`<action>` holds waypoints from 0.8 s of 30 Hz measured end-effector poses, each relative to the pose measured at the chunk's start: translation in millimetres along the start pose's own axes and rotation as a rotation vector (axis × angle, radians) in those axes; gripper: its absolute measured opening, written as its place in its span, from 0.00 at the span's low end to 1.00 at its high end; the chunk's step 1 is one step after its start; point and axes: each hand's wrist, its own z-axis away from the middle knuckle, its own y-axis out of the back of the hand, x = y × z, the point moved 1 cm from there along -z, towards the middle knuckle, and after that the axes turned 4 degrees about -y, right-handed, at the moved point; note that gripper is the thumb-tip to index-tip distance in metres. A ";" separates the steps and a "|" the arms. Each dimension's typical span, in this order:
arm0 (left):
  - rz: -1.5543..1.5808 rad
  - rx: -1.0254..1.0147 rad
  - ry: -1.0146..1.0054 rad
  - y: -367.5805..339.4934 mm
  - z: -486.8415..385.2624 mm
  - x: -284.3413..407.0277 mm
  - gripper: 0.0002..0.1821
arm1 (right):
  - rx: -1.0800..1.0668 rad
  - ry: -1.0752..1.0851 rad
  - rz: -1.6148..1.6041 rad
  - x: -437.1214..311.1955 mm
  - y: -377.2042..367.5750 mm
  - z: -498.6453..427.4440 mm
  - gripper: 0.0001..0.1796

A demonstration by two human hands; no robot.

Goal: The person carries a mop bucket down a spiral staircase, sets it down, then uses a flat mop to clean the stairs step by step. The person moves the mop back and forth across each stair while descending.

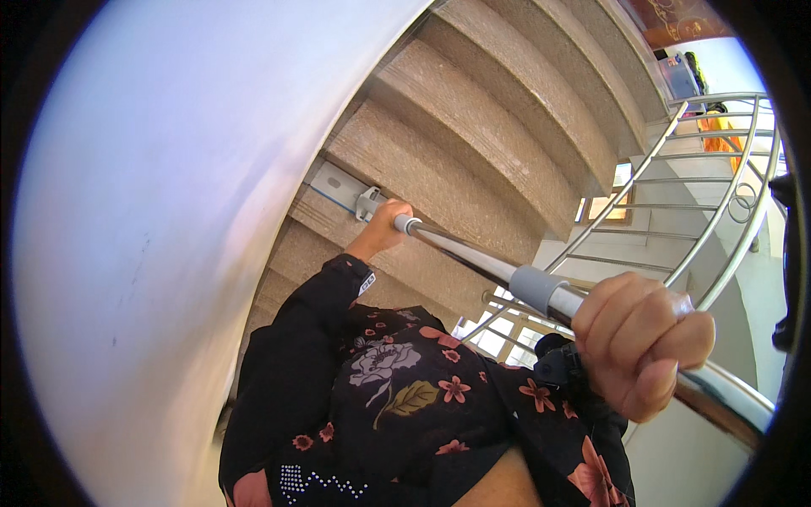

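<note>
My left hand (383,229) is closed around the lower part of a metal pole (466,250), beside a pale collar. My right hand (640,345) grips the thicker upper part of the same pole, beyond a grey plastic collar (537,288). Past my left hand, a hinged bracket joins the pole to a flat, light grey mop head (339,185) with a blue edge. That head lies on a speckled stone stair tread (412,165), close against the wall. Its underside is hidden.
A smooth white curved wall (158,190) rises along the left. Brown stone steps (507,82) wind upward and also continue below. A curved stainless steel railing (722,209) stands at the right, with a wood-framed window (608,206) behind it. A plastic box (679,82) sits at the upper right.
</note>
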 end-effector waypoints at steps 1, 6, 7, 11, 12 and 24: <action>0.003 0.003 -0.001 1.1 4.0 1.9 0.11 | -0.029 0.007 -0.041 0.7 -0.1 -0.1 0.13; 0.019 0.099 -0.006 -2.6 27.3 18.3 0.09 | -0.117 -0.005 -0.158 -6.6 5.1 1.6 0.17; 0.027 0.046 0.034 -2.4 32.9 21.5 0.10 | -0.133 -0.012 -0.198 -8.3 7.8 1.4 0.17; 0.016 -0.100 0.113 -0.1 50.9 31.8 0.12 | -0.242 -0.047 -0.313 -13.4 16.9 -0.9 0.17; 0.012 -0.116 0.134 -0.3 53.1 33.6 0.11 | -0.195 -0.054 -0.311 -14.9 18.0 -1.4 0.16; -0.024 -0.120 0.048 14.1 6.8 1.6 0.10 | 0.155 -0.148 0.024 -11.9 -17.7 -17.3 0.14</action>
